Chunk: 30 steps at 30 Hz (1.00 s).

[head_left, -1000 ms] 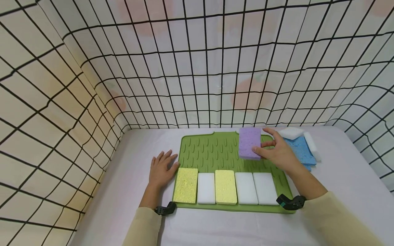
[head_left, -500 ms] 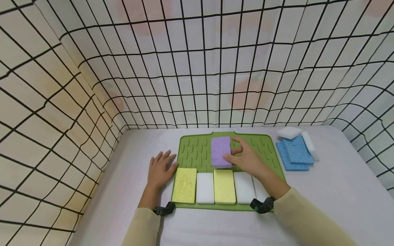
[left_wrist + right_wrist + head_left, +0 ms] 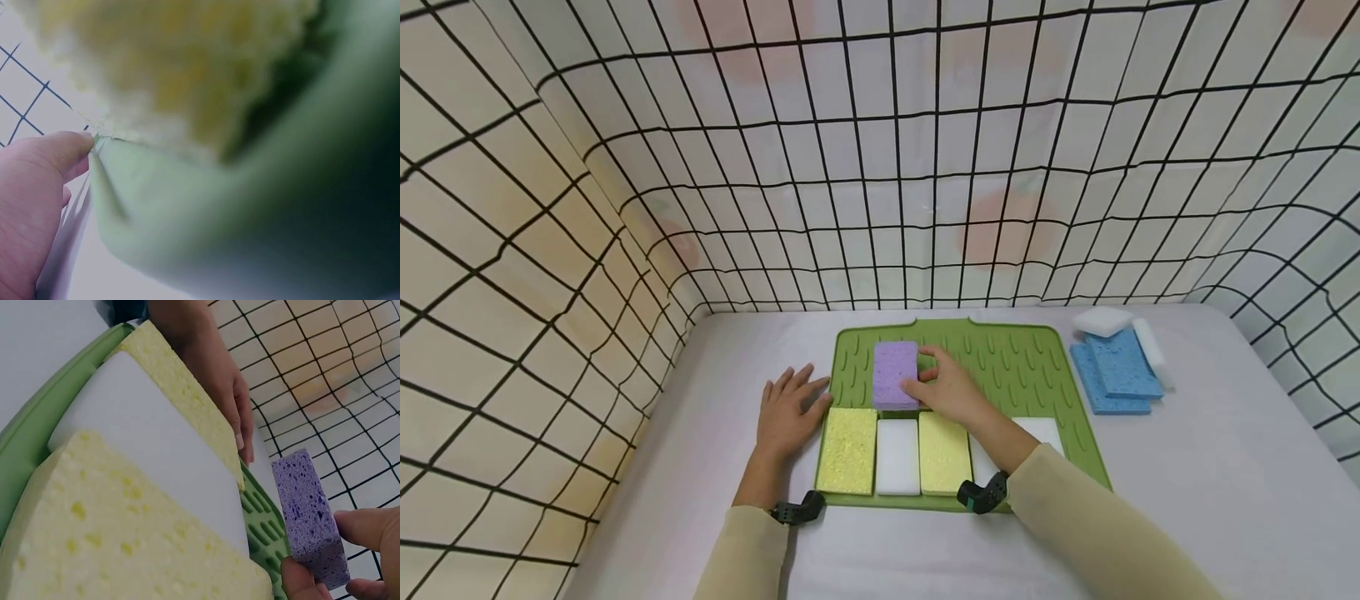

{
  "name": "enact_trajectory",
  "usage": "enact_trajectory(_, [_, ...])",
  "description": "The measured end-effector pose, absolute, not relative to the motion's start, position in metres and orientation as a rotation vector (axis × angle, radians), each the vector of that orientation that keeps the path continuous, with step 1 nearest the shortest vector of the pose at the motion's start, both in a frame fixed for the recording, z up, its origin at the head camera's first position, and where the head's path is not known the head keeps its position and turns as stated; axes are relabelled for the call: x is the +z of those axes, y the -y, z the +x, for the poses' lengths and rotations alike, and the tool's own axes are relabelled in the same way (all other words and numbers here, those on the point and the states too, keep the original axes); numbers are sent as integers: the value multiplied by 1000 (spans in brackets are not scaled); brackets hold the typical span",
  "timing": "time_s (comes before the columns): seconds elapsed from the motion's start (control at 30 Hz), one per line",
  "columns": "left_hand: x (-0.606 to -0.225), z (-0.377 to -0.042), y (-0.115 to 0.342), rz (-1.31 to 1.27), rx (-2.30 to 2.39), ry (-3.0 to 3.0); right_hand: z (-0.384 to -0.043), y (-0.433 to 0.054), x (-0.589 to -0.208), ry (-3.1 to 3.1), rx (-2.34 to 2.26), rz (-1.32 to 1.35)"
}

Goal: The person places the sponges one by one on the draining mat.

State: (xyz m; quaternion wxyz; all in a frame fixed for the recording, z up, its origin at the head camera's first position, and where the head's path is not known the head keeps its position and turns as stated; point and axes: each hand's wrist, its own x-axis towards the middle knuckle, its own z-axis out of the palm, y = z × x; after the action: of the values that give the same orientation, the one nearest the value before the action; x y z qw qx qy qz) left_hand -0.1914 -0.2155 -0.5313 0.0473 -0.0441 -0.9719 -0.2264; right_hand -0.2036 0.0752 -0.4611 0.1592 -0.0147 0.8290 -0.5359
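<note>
A purple sponge (image 3: 895, 373) is pinched by its right edge between the thumb and fingers of my right hand (image 3: 951, 388), over the back left of the green mat (image 3: 992, 358). In the right wrist view the purple sponge (image 3: 307, 509) appears tilted above the mat. My left hand (image 3: 790, 412) rests with spread fingers at the mat's left edge, the thumb touching its rim in the left wrist view. Along the mat's front lie a yellow sponge (image 3: 847, 451), a white sponge (image 3: 898, 457), another yellow sponge (image 3: 945, 450) and further white ones, partly hidden by my right forearm.
Right of the mat lie two overlapping blue sponges (image 3: 1122, 365), with a white block (image 3: 1102, 321) and another white block (image 3: 1152, 354) against them. Black wire grid (image 3: 895, 175) walls stand at the back and both sides of the white-covered table (image 3: 1210, 433).
My right hand has carried the purple sponge leftward across the mat, from its right part to its left part. The left hand has stayed in place.
</note>
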Motion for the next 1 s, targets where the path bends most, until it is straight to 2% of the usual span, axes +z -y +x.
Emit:
enact_trajectory(0.6, [-531, -192, 219, -135, -685, 2938, -215, -28, -464, -2358, -1541, 14])
enact_trajectory(1.0, [-531, -192, 215, -118, -694, 2953, -219, -19, -476, -2398, -1489, 66])
